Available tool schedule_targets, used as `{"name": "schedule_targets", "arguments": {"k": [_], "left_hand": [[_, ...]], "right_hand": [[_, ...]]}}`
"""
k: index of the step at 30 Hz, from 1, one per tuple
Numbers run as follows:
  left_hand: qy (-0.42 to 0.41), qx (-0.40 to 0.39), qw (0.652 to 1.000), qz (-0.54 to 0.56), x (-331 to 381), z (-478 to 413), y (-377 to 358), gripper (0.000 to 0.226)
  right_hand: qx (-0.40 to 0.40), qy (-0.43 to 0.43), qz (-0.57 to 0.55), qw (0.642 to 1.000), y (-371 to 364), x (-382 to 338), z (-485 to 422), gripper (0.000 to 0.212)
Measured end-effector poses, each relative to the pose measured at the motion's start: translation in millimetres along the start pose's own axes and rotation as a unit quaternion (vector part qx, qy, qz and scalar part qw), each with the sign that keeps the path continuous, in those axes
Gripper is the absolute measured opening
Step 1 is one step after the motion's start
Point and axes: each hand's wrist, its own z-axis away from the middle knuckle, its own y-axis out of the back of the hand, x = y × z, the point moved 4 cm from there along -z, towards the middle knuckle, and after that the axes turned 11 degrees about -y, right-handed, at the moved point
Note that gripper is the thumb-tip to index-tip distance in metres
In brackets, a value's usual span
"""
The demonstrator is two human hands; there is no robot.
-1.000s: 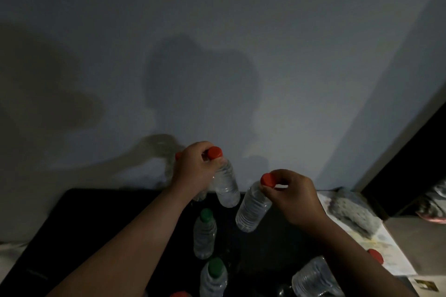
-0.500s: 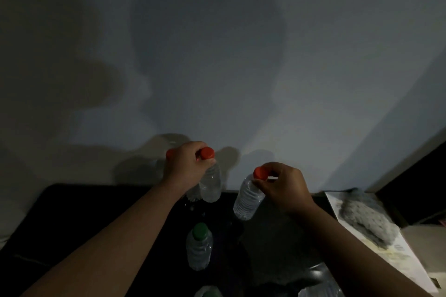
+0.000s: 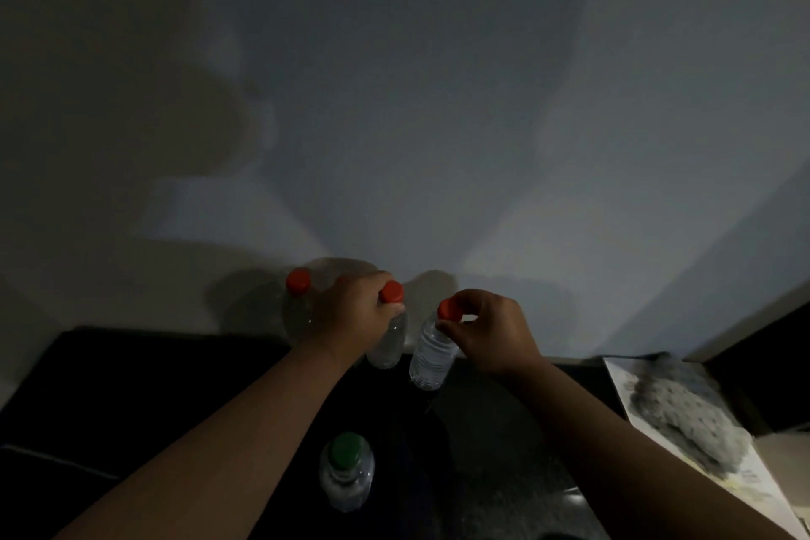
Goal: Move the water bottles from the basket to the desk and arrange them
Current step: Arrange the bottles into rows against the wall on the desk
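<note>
My left hand (image 3: pixel 353 313) grips the neck of a clear red-capped bottle (image 3: pixel 388 342) near the far edge of the black desk (image 3: pixel 131 386). Just left of it a second red-capped bottle (image 3: pixel 298 307) stands against the wall, partly hidden by that hand. My right hand (image 3: pixel 491 331) pinches the neck of a third red-capped bottle (image 3: pixel 429 353), which tilts slightly and hangs close to the desk's back edge. A green-capped bottle (image 3: pixel 346 471) stands upright nearer to me, between my forearms. The basket is out of view.
A grey wall rises directly behind the desk. At the right lies a printed sheet (image 3: pixel 745 491) with a grey fuzzy lump (image 3: pixel 683 412) on it. A dark opening sits at the far right edge.
Both hands carried their bottles farther back toward the wall. The view tilted up, so the nearer bottles dropped out of sight. A bottle at the left became visible beside my left hand.
</note>
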Motion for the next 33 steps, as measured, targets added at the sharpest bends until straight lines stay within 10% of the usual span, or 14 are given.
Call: {"name": "schedule_targets", "arguments": {"k": [13, 18, 24, 33], "left_hand": [[-0.012, -0.001, 0.990, -0.144, 5.8, 1.6, -19.4, 0.043], [-0.123, 0.114, 0.964, -0.205, 5.9, 22.2, -1.2, 0.058], [0.003, 0.002, 0.953, -0.302, -49.1, 27.2, 13.0, 0.114], [0.001, 0.010, 0.968, -0.251, -64.5, 30.1, -3.5, 0.107]], "right_hand": [[-0.008, 0.002, -0.003, 1.000, -19.4, 9.7, -13.1, 0.029], [-0.017, -0.011, 0.008, 1.000, -27.8, 16.2, -12.2, 0.054], [-0.058, -0.033, -0.026, 0.997, -44.7, 17.7, -2.5, 0.087], [-0.031, -0.035, -0.048, 0.998, -52.6, 16.5, -18.4, 0.071]]}}
